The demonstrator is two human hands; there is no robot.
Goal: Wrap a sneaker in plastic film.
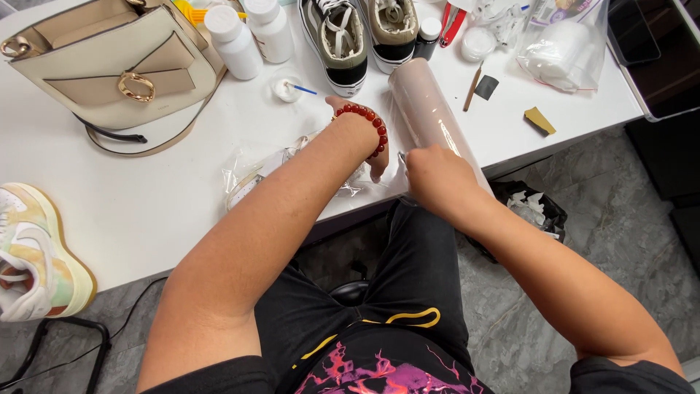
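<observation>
Centrally, the right hand [437, 175] closes on the near end of a clear film roll [430, 113], while the left hand [364, 135], fingers extended, presses flat on pulled-out film [292, 164] just beside it.

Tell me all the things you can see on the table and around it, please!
Handbag: one, cream with gold ring clasp, table's far left.
Bottles: two, white, beside the handbag.
Sneakers: two, olive and black, far middle.
Small dish: one, white, with a blue-stemmed swab.
Roll of clear film: one, middle right.
Crumpled clear wrap: one piece, near edge.
Plastic bag: one, clear, far right.
Pastel sneaker: one, left edge.
Black bin bag: one, on the floor.
Table: one, white.
Left hand: red bead bracelet, pressing on the wrap.
Right hand: gripping the roll's near end.
</observation>
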